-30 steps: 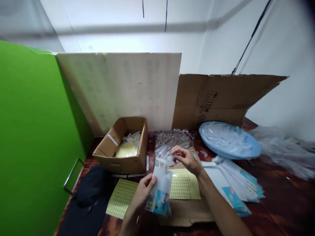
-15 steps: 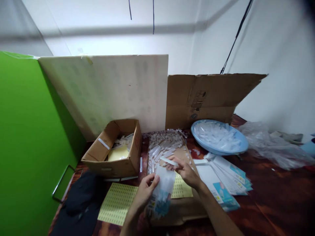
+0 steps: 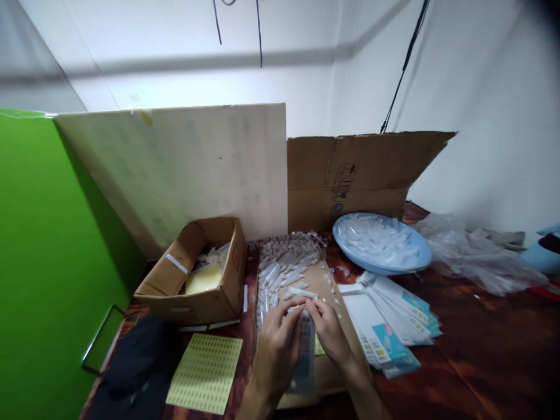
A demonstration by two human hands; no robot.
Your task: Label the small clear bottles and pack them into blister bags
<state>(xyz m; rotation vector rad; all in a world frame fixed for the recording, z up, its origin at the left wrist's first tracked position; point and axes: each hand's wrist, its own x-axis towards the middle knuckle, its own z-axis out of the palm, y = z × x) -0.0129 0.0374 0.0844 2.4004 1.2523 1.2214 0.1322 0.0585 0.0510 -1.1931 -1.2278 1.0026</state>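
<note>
A translucent plastic pouch (image 3: pixel 306 350) hangs upright over the cardboard sheet, its top between my two hands. My left hand (image 3: pixel 277 341) is closed at the pouch's upper left edge, fingers curled. My right hand (image 3: pixel 330 332) pinches the top edge from the other side, and the fingertips of both hands meet there. A whitish strip (image 3: pixel 301 292) shows just beyond the fingertips; whether it is held or lying on the pile I cannot tell. Behind it, many clear plastic tubes and small white pieces (image 3: pixel 284 262) cover the cardboard sheet (image 3: pixel 321 280).
At left stands an open cardboard box (image 3: pixel 196 306), with a yellow label sheet (image 3: pixel 205 370) and dark cloth (image 3: pixel 140 361) before it. At right are fanned printed packs (image 3: pixel 394 326), a blue basin (image 3: pixel 380 269) of clear pieces, and clear plastic wrap (image 3: pixel 476 256).
My hands have come together at the pouch's top; earlier my right hand held a whitish strip apart from it. The pouch has turned more edge-on. The view has shifted slightly.
</note>
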